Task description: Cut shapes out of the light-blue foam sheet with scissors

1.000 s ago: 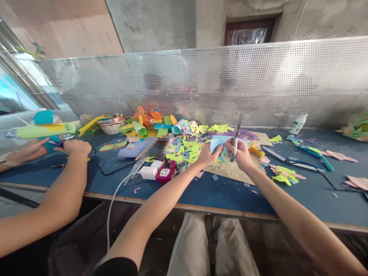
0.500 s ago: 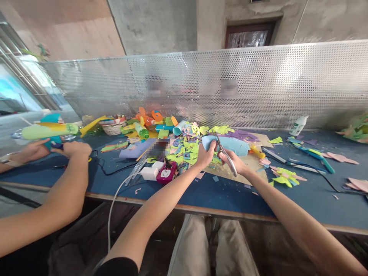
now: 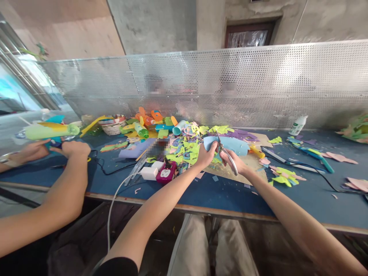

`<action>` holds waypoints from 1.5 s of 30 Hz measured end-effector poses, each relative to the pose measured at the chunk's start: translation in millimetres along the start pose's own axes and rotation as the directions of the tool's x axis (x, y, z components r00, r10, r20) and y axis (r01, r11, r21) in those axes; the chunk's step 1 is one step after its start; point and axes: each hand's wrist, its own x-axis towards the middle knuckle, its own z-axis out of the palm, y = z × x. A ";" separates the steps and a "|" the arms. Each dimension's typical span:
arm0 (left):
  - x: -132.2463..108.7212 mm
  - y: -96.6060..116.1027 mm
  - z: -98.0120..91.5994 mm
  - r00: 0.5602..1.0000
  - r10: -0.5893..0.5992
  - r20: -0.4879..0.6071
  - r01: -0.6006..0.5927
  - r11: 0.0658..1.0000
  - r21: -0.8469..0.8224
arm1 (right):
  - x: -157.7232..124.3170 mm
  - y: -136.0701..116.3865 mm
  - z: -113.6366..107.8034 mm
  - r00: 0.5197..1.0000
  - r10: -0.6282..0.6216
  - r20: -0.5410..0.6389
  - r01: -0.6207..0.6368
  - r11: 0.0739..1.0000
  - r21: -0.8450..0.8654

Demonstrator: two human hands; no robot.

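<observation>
The bench (image 3: 198,195) is running across the whole view and carrying the work. On it, a broad brown sheet (image 3: 254,172) is lying under the hands, and a pile of paper scraps (image 3: 188,147) is spreading just beside it, crowding the place where the paper is being worked. Nudging loose bits away from the cutting line would probably be helping, since a stray scrap could be slipping between the blades.

The left hand (image 3: 207,155) is pinching a light blue sheet (image 3: 236,145) between thumb and fingers. That sheet is sitting above the scraps and the brown sheet, showing blue on either side of the scissors; whether both parts are joined, the view is not telling. The right hand (image 3: 240,163) is gripping the scissors (image 3: 229,156) by the handles, with the blades pointing away from the body and crossing close by the left thumb.

The step in hand is looking like cutting, so the left hand should be holding the paper taut and pinching well clear of the blades' path. Turning the sheet while the right wrist is staying easy would likely be giving a smoother edge. How far apart the blades are standing is too small to tell; long, unhurried strokes from deep in the blades would probably be leaving fewer nicks.
</observation>
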 end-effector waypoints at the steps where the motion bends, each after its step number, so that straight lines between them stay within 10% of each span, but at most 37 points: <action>1: 0.0 0.2 -0.2 1.000 -0.002 0.007 0.002 1.000 0.004 | -0.3 0.2 -0.4 1.000 0.004 0.004 -0.004 1.000 -0.002; 10: 2.3 2.0 0.6 1.000 0.000 0.021 0.001 0.998 -0.056 | -2.0 -5.3 -1.3 0.999 -0.029 0.015 0.029 0.999 0.025; 16: 4.0 1.3 -2.2 0.999 -0.031 0.017 0.033 0.987 -0.156 | -1.5 -14.0 -4.7 0.984 0.164 -0.069 -0.164 0.986 0.006; 22: 8.0 -6.8 -3.9 0.992 -0.103 -0.080 0.087 0.980 -0.180 | -1.9 -7.1 -14.5 1.000 -0.013 -0.001 0.013 0.996 -0.088; 45: 5.5 1.2 -7.9 0.995 -0.073 0.073 0.083 0.985 -0.150 | -6.5 -0.5 -16.1 0.992 0.009 0.128 -0.001 0.998 -0.061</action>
